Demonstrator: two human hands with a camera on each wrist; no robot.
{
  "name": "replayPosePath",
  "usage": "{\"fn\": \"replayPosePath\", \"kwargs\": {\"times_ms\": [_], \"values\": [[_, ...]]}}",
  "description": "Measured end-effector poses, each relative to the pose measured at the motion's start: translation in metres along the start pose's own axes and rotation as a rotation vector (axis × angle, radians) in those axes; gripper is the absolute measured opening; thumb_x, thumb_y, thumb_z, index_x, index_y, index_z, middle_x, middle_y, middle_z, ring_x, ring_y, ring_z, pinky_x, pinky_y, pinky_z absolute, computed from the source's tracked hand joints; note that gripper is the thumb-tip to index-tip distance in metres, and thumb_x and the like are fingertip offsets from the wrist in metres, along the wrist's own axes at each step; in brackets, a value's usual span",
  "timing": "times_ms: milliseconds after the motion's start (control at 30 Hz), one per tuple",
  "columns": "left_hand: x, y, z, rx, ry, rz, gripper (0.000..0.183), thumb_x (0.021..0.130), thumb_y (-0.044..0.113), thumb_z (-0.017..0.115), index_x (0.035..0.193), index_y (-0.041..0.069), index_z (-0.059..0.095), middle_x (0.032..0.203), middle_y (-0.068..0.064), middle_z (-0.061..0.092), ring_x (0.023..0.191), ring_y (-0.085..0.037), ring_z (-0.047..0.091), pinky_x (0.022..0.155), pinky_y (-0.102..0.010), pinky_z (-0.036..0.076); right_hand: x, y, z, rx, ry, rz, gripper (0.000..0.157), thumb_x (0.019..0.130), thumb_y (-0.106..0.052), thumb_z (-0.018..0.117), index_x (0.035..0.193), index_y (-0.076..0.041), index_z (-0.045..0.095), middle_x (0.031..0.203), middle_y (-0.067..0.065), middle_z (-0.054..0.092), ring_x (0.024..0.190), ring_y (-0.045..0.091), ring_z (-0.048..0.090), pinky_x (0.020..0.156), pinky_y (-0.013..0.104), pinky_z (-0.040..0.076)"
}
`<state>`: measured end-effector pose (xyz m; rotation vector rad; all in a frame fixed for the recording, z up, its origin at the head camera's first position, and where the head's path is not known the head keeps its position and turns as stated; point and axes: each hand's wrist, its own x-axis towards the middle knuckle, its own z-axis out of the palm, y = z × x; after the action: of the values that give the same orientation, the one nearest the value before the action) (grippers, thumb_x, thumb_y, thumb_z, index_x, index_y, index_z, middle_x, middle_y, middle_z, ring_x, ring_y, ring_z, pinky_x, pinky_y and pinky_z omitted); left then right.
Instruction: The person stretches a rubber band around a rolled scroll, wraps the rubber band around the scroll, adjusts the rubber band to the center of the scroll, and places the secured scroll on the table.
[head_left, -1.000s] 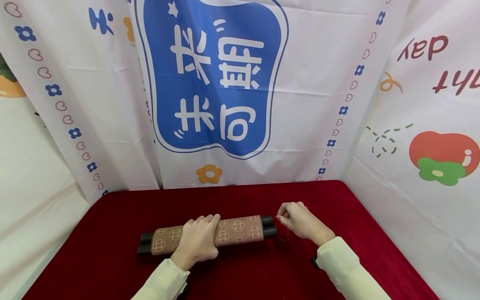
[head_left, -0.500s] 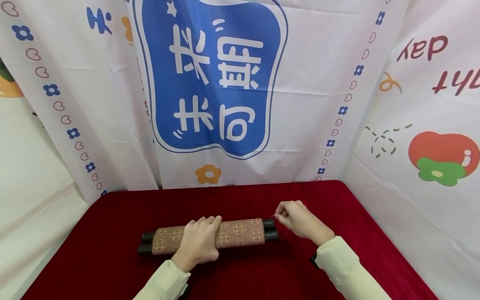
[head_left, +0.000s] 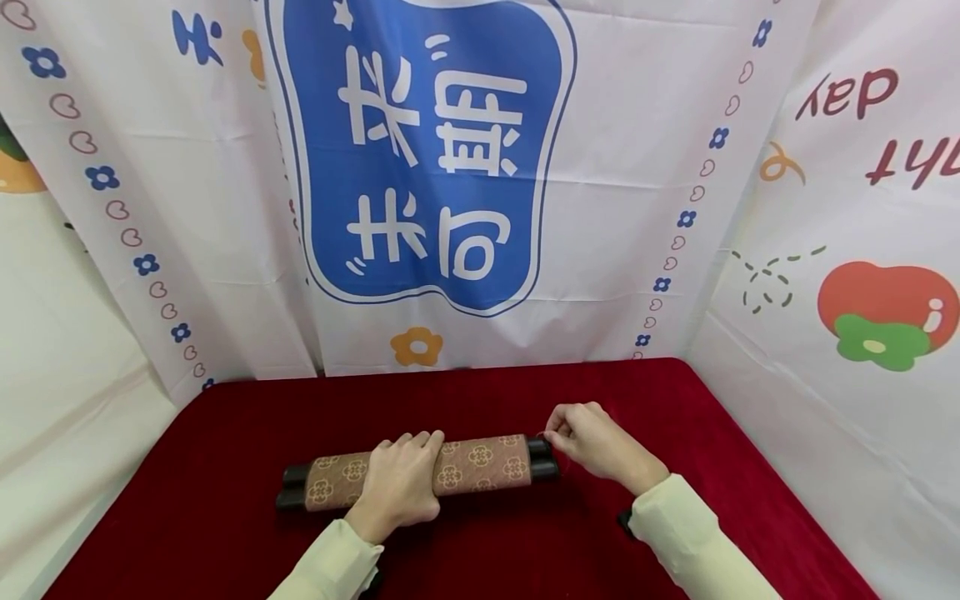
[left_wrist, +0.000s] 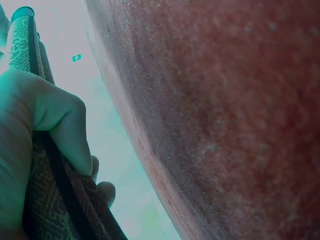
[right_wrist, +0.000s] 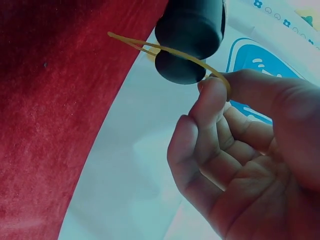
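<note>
A rolled-up scroll [head_left: 480,467] in brown patterned cloth, with two black rollers side by side, lies in front of me in the head view. My left hand [head_left: 397,482] grips it around the middle from above. The left wrist view shows the thumb and fingers of that hand [left_wrist: 47,112] curled round the scroll [left_wrist: 50,192]. My right hand [head_left: 596,442] is at the scroll's right end. In the right wrist view its thumb and forefinger pinch a thin yellow rubber band [right_wrist: 172,51]. The loop passes across the black roller ends [right_wrist: 192,32]; whether it encircles them I cannot tell.
The table [head_left: 420,558] is covered in dark red velvet cloth. White printed curtains [head_left: 600,275] stand behind it and on both sides. A blue panel with white characters [head_left: 420,167] is printed on the back one.
The scroll's right end has shifted slightly right and toward me. My right hand has moved a little left with the rubber band, closer to the roller ends. The left hand keeps its grip.
</note>
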<state>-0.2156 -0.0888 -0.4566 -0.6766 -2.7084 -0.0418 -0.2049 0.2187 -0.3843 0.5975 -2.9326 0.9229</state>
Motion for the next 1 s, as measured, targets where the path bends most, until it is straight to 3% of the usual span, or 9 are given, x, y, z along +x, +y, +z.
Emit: {"fn": "replayPosePath", "kwargs": {"times_ms": [433, 667, 1000], "values": [[0.002, 0.001, 0.001, -0.001, -0.028, -0.047, 0.057, 0.058, 0.024, 0.080, 0.112, 0.015, 0.066, 0.090, 0.001, 0.070, 0.076, -0.026, 0.066, 0.061, -0.042, 0.050, -0.004, -0.004, 0.002, 0.023, -0.012, 0.029, 0.008, 0.099, -0.010, 0.072, 0.094, -0.003, 0.073, 0.080, 0.000, 0.069, 0.070, 0.008, 0.060, 0.062, 0.021, 0.053], [0.001, 0.003, 0.000, 0.006, -0.006, -0.057, 0.056, 0.057, 0.023, 0.080, 0.111, 0.015, 0.067, 0.090, 0.000, 0.072, 0.075, -0.026, 0.067, 0.061, -0.043, 0.050, -0.006, -0.006, 0.008, 0.028, 0.004, 0.036, 0.005, 0.095, -0.005, 0.074, 0.091, -0.003, 0.073, 0.078, 0.000, 0.071, 0.068, 0.007, 0.063, 0.062, 0.020, 0.053], [0.001, 0.011, 0.002, -0.019, -0.009, -0.061, 0.050, 0.057, 0.024, 0.080, 0.104, 0.015, 0.065, 0.086, 0.001, 0.070, 0.073, -0.026, 0.066, 0.060, -0.043, 0.050, -0.011, -0.025, 0.020, -0.009, 0.097, 0.147, 0.006, 0.093, -0.002, 0.075, 0.087, -0.005, 0.073, 0.070, -0.001, 0.067, 0.057, 0.008, 0.056, 0.054, 0.023, 0.048]]}}
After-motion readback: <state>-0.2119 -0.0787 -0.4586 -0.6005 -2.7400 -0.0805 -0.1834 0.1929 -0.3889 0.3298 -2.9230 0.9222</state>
